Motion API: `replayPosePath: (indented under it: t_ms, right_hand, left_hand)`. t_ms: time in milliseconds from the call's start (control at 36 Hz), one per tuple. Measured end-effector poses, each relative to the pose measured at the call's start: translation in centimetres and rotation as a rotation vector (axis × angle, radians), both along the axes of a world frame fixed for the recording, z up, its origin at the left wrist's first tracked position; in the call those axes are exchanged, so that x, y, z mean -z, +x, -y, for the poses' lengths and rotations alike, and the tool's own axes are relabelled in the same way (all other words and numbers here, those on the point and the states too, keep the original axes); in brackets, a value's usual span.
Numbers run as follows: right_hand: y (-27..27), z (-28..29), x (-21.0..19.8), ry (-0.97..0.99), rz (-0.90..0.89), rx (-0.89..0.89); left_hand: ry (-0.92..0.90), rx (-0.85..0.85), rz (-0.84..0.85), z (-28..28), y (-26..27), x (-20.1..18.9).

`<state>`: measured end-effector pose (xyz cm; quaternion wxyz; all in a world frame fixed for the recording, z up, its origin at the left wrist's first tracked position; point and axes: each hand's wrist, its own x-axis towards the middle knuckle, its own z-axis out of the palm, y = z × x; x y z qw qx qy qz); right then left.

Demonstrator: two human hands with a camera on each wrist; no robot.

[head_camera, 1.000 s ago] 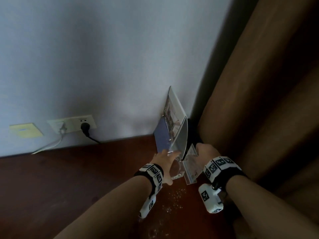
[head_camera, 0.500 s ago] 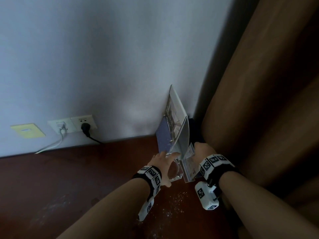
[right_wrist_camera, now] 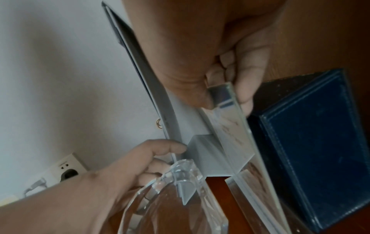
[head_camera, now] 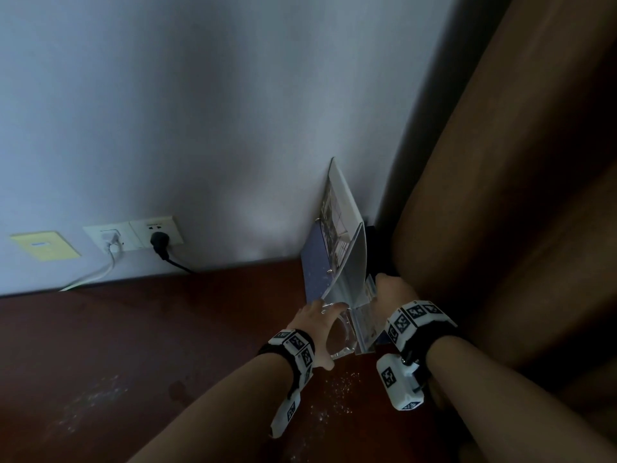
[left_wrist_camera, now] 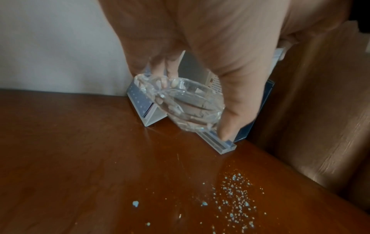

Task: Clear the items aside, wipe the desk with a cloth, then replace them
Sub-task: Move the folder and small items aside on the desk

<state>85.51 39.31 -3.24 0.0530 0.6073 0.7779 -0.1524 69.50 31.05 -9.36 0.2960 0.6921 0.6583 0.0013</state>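
A clear glass dish (head_camera: 340, 339) is gripped, tilted on edge, by the left hand (head_camera: 314, 324), thumb on its near rim and fingers curled over the far rim; the dish lies at the hand's 3 o'clock, at the desk's (head_camera: 167, 329) back right corner. At the dish's 2 o'clock an acrylic sign holder (head_camera: 365, 317) is pinched at its top by the right hand (head_camera: 392, 295)
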Motion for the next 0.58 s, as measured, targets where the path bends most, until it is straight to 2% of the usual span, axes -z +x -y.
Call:
replayPosePath:
  t_ms: [333, 583]
  right_hand:
    - [-0.5, -0.3, 0.6, -0.003, -0.058, -0.03]
    - [-0.7, -0.3, 1.3, 0.006, -0.055, -0.02]
  left_hand:
    - [-0.019, 0.015, -0.038, -0.8, 1.0, 0.4]
    - [-0.063, 0.011, 0.002, -2.3, 2.3, 0.6]
